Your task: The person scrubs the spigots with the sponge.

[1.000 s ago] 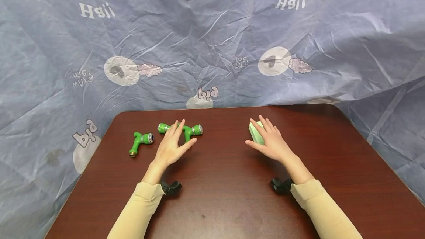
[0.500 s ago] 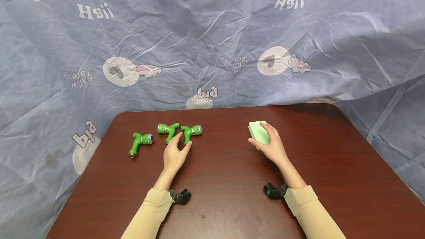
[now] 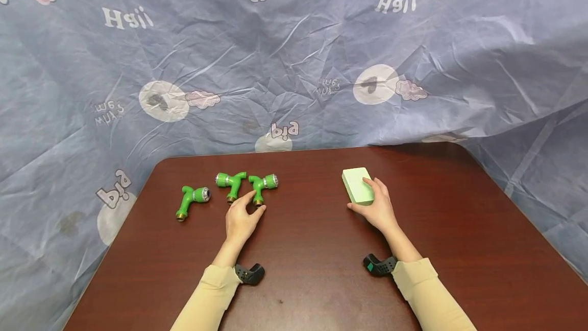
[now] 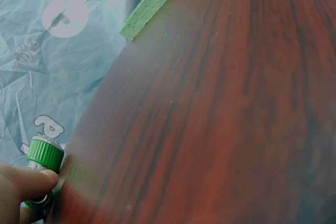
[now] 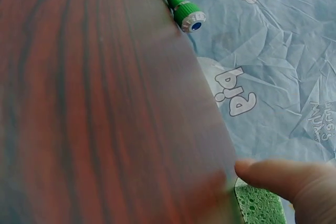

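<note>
In the head view my left hand (image 3: 240,219) has its thumb and fingers around the threaded lower end of a green tap (image 3: 260,184). The left wrist view shows the thumb against that tap (image 4: 46,153), with the other fingers largely hidden. My right hand (image 3: 380,209) holds a pale green block-shaped sponge (image 3: 358,183) at its near right side, a finger over the top and the thumb at the near corner. Pores show on the sponge (image 5: 258,205) in the right wrist view. Both things lie on the table.
A second green tap (image 3: 233,183) lies just left of the held one, and a third tap (image 3: 188,201) sits farther left. The dark reddish-brown table (image 3: 303,249) ends at a blue printed cloth (image 3: 275,65) hanging behind it.
Both hands have come down from above the table, spread fingers curling in. The left now reaches the right-hand tap of the pair, the right the sponge. Taps and sponge show no clear shift.
</note>
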{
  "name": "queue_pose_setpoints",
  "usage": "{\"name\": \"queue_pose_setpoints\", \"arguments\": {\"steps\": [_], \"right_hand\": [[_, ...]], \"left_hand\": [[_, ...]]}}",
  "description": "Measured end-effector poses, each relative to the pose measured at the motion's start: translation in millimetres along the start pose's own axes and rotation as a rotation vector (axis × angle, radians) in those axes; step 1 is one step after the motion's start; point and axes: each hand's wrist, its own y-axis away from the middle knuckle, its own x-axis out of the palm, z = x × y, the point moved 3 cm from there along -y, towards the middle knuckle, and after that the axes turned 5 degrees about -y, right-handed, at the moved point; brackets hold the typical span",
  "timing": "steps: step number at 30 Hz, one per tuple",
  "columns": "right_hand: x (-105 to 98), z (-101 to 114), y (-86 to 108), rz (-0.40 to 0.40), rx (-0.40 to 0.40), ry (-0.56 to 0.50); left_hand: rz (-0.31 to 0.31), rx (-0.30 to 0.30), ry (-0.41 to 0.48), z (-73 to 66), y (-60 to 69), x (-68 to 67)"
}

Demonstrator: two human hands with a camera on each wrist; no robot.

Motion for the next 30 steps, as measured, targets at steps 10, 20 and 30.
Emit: {"name": "queue_pose_setpoints", "arguments": {"steps": [10,20,30], "right_hand": [[-0.7,-3.3,0.0,-0.035,0.029,0.046],[-1.6,-1.3,0.4,-0.078,0.026,0.002],[-2.5,1.0,-0.6,-0.151,-0.002,-0.092]], "left_hand": [[-0.072,0.019,-0.035,1.2,-0.4,-1.2],[-0.127,-0.067,0.11,4.3,-2.2,-3.6],[-0.084,-0.146,0.317,7.8,-2.5,-3.5]]}}
